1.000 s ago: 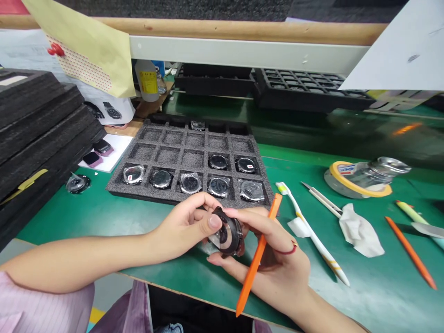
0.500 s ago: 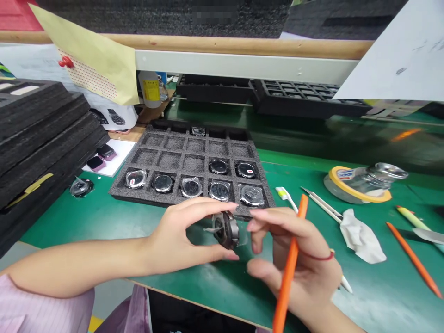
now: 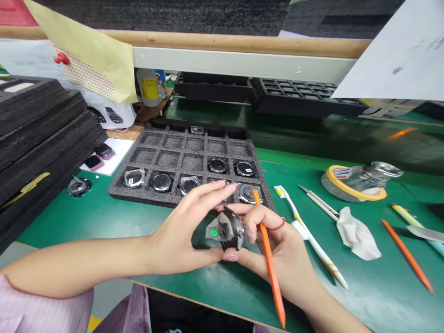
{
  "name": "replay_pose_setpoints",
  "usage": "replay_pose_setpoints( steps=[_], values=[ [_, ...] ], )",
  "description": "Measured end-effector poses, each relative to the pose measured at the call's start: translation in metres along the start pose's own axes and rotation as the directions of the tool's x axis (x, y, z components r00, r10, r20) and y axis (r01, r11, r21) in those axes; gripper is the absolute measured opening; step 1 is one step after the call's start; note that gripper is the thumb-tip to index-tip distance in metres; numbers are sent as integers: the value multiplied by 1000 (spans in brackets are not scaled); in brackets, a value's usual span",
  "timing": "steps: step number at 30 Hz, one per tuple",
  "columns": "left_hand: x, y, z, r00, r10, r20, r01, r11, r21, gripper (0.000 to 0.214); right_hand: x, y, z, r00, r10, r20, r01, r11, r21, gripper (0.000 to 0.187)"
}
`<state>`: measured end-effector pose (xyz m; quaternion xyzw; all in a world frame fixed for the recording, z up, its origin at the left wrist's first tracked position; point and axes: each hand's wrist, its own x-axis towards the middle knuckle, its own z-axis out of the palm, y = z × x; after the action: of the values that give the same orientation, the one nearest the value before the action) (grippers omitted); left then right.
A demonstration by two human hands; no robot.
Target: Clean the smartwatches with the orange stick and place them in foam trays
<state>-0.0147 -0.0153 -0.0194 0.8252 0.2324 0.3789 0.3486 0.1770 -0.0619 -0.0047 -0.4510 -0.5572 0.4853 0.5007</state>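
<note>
- While the gray foam tray (image 3: 169,159) lies on the green table (image 3: 132,222), its front row bears five round watch bodies (image 3: 162,181), one to a compartment; the left hand (image 3: 176,236) partly covers the fourth from the left.
- In the next row back, the two rightmost compartments hold one each; in the farthest row, the middle compartment holds a small wrapped piece (image 3: 197,130).
- Under the white beam (image 3: 215,60), a black gridded tray (image 3: 298,105) has contents too small to make out.
- At the right, a yellow-rimmed round container (image 3: 360,196) stands with a shiny metal top (image 3: 383,170) over it; whether that sits inside, I cannot tell.
- The held watch case (image 3: 234,230) is above the table, on the near side of the foam tray, turned on edge, with film bearing a green sticker (image 3: 214,232) jutting toward the left hand.
- The right hand (image 3: 287,252) grips it between thumb and fingers, with an orange stick (image 3: 271,266) tucked across the fingers.
- The left hand is spread wide around it, fingers stretched above, thumb below; whether it touches, I cannot tell.
</note>
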Motion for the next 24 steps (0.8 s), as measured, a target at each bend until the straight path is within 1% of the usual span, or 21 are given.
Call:
replay_pose_setpoints(
  steps=[2, 4, 6, 9, 12, 14, 16, 18, 20, 22, 24],
  values=[
    [-1, -1, 0, 997, -64, 33, 66, 997, -49, 115, -1, 1, 0, 997, -65, -30, 63, 996, -57, 39],
    [-1, 0, 1, 992, -109, 57, 115, 987, -112, 121, -2, 5, 0, 988, -151, -42, 144, 980, -134, 36],
    [-1, 3, 1, 983, -173, 57, 181, 967, -180, 117, -3, 10, -1, 964, -264, -36, 250, 944, -217, 33],
    [1, 8, 1, 958, -284, 33, 283, 923, -260, 108, -3, 14, -2, 908, -418, -5, 392, 856, -339, 29],
    [4, 11, 2, 928, -369, 52, 363, 862, -354, 88, -2, 13, -4, 860, -507, 52, 482, 777, -405, 24],
    [6, 12, 2, 912, -401, 85, 399, 820, -410, 71, -2, 12, -4, 843, -532, 81, 512, 746, -426, 22],
    [6, 12, 3, 903, -417, 100, 414, 790, -452, 63, -2, 12, -5, 841, -533, 95, 516, 735, -439, 23],
    [6, 12, 3, 892, -439, 110, 433, 757, -489, 65, -3, 13, -5, 847, -522, 103, 510, 741, -437, 23],
    [6, 12, 3, 876, -462, 142, 463, 717, -522, 74, -2, 14, -5, 854, -509, 110, 504, 753, -423, 22],
    [5, 12, 3, 862, -470, 188, 487, 668, -563, 79, -1, 16, -5, 847, -519, 115, 516, 754, -406, 23],
    [6, 12, 2, 857, -461, 231, 494, 606, -624, 74, 1, 17, -4, 832, -542, 118, 539, 740, -403, 28]
  ],
)
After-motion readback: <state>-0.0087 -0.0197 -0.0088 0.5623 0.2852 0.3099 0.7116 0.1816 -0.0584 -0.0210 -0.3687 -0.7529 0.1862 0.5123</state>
